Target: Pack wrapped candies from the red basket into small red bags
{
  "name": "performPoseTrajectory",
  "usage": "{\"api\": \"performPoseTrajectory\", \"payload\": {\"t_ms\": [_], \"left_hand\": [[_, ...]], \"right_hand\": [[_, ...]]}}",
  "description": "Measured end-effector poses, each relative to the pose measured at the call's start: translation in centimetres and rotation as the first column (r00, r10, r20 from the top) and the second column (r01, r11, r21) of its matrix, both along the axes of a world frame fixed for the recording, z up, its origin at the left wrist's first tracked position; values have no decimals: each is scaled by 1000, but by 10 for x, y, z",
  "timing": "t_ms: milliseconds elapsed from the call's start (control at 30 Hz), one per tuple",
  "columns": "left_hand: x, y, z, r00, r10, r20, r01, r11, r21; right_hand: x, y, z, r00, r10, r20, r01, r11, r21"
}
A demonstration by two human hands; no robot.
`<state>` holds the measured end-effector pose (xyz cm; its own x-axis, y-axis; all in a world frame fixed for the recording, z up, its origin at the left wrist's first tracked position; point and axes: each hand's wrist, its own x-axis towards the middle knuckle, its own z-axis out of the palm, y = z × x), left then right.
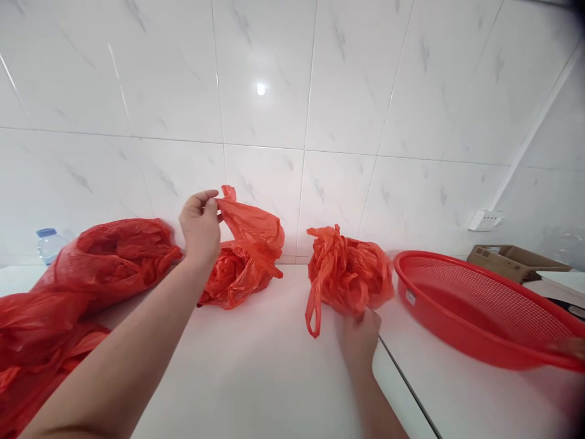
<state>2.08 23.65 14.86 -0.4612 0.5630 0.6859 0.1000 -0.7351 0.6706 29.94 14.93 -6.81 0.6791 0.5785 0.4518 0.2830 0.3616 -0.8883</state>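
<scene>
My left hand (201,225) is raised near the wall, thumb and fingers pinching the upper edge of a thin red plastic bag (253,225). That bag is pulled up at the top, and its crumpled lower part rests on the white table (256,366). To the right sits a second red plastic bag (351,268), bunched up, with one loop handle hanging toward me. My right hand (361,335) is closed at this bag's lower front, gripping its film; the fingertips are partly hidden. What lies inside either bag cannot be made out.
Larger red bags (123,250) fill the left side, with a blue-capped bottle (50,244) behind. A red mesh basket (457,341) stands at the right, a brownish blur at its far edge. Behind it are a cardboard box (516,262) and a wall socket (485,220). A seam (406,381) crosses the tabletop.
</scene>
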Motion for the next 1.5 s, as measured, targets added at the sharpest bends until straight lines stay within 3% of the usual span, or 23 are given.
{"api": "performPoseTrajectory", "payload": {"t_ms": [100,167,233,333,433,533,633,700,733,800,900,1000,1067,1133,1167,1200,1267,1367,1433,1500], "left_hand": [[-10,-48,-2,998,-51,-33,52,999,10],[-14,-81,-13,994,-8,-110,-4,995,-104],[-15,-109,-29,978,-14,-210,-24,983,-179],[-11,-136,-55,923,-199,-330,121,963,-241],[0,-148,-72,837,-368,-405,242,913,-329],[15,-153,-74,769,-447,-456,292,882,-371],[29,-155,-64,699,-456,-551,322,889,-327],[36,-156,-58,585,-488,-648,386,870,-307],[38,-156,-57,522,-493,-696,405,861,-306],[37,-153,-62,433,-475,-766,376,867,-326],[30,-146,-87,389,-498,-775,233,867,-440],[25,-141,-122,309,-634,-709,162,769,-618],[26,-142,-142,265,-738,-621,131,665,-735],[32,-144,-155,257,-805,-534,104,573,-813],[36,-145,-159,269,-812,-517,93,557,-825],[40,-146,-161,283,-805,-521,87,562,-822],[46,-146,-163,331,-751,-571,87,627,-774],[51,-149,-164,354,-702,-618,146,694,-705],[54,-152,-166,320,-719,-617,197,687,-699],[56,-155,-168,299,-745,-597,198,660,-725]], "right_hand": [[-6,-3,0,987,116,107,-104,988,-116],[-11,-4,3,957,192,219,-154,971,-181],[-14,-5,6,942,153,298,-92,974,-209],[-14,-10,9,960,17,280,43,977,-209],[-15,-21,8,969,42,244,19,969,-245],[-24,-38,4,958,197,210,-128,944,-305],[-36,-55,3,896,443,28,-411,853,-322],[-41,-64,6,837,530,-136,-546,794,-267],[-40,-68,8,826,525,-202,-562,793,-236],[-35,-73,14,844,443,-302,-507,842,-182],[-20,-79,23,895,237,-377,-298,948,-113],[-7,-84,32,899,126,-419,-172,982,-74],[-4,-89,41,891,104,-442,-157,984,-86],[-4,-96,52,921,61,-385,-110,988,-107],[-6,-100,59,948,24,-318,-62,992,-111],[-9,-105,67,974,-26,-225,3,995,-103],[-18,-116,82,988,-150,-36,149,989,-25],[-37,-136,98,944,-293,149,269,949,164],[-48,-147,102,908,-322,267,256,932,255],[-54,-151,101,848,-318,423,220,939,264]]}}
